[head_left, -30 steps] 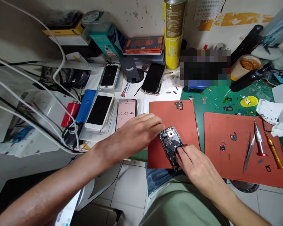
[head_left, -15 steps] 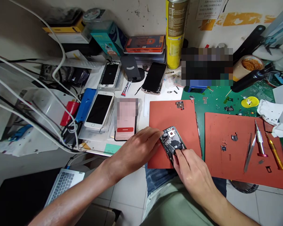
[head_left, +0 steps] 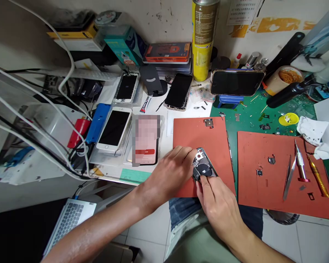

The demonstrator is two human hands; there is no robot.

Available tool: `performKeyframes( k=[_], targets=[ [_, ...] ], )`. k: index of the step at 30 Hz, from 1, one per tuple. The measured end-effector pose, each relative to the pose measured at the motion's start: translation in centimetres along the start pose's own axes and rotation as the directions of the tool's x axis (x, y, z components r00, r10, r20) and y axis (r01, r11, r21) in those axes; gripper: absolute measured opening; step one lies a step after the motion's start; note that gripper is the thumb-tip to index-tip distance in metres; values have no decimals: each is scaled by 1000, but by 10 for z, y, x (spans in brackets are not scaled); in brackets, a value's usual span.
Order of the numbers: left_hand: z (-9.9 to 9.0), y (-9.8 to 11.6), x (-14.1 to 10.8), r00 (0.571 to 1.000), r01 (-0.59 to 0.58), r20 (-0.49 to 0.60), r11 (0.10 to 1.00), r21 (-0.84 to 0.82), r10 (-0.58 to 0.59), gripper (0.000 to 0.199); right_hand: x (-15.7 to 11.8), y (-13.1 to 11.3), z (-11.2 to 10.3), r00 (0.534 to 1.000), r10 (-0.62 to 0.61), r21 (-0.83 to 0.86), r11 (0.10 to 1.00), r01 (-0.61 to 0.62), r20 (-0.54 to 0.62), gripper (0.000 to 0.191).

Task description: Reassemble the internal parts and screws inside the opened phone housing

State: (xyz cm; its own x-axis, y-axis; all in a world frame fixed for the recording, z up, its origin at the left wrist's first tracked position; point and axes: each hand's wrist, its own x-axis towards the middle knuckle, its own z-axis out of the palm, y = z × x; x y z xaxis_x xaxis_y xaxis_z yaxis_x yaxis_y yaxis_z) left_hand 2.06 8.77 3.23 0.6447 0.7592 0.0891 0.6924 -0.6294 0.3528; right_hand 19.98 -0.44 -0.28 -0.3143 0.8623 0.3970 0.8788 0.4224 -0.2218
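An opened smartphone [head_left: 212,167] lies slanted on the left orange mat [head_left: 186,135], its inner parts and a black round piece [head_left: 203,168] exposed. My left hand [head_left: 177,170] reaches over its left side with bent fingers closed at the upper-left edge, hiding part of the inside. With fingers pressed together, my right hand [head_left: 219,199] grips the phone's lower edge beside the black piece. The tips of both hands are partly hidden. A small metal part [head_left: 208,123] rests at the mat's top.
The right orange mat [head_left: 249,193] carries tweezers [head_left: 290,179], a silver screwdriver [head_left: 301,162], a gold screwdriver [head_left: 318,177] and small parts. Several phones stand or lie behind and left, including a white one [head_left: 115,128]. A yellow spray can [head_left: 203,44] stands at the back; cables [head_left: 68,73] hang left.
My left hand has moved right, farther over the phone, and now covers more of its upper-left inside. My right hand has shifted slightly left along the lower edge.
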Motion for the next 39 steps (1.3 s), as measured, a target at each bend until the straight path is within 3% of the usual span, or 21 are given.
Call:
performKeyframes(
  k=[6,16,28,34,39],
  targets=[
    [2,1,5,999,-23,36,995,101,19,37,1,2,-2,999,-33,6,999,33,33,21],
    [2,6,16,995,1,102,981,196,-22,25,1,6,1,999,-27,20,999,26,27,24],
    [0,27,27,981,90,121,915,393,-149,30,0,3,1,998,21,101,995,-26,57,21],
    [-3,27,31,959,128,188,912,390,-214,27,-4,2,2,998,-6,14,1000,6,61,26],
    [-8,23,31,951,138,224,940,313,-214,32,0,1,0,999,-2,38,999,0,52,24]
  ],
)
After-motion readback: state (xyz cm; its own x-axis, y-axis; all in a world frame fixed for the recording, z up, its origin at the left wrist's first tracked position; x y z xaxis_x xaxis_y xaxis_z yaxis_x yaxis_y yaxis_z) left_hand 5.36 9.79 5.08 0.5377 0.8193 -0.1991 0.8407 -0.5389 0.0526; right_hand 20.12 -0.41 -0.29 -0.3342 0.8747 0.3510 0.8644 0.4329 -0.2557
